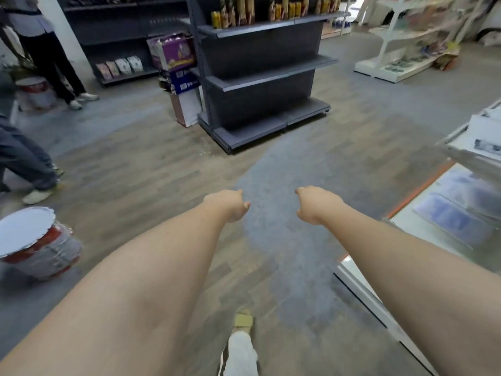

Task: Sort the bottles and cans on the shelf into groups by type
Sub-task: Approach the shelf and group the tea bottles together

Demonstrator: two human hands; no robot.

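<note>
My left hand (229, 206) and right hand (311, 203) reach out over floor, well short of dark shelf (267, 77). Fingers of both hands curl loosely down, hold nothing. Bottles and cans (244, 12) stand on top board of shelf. Purple box (173, 51) just left of shelf. White bucket (35, 242) near my left arm.
</note>
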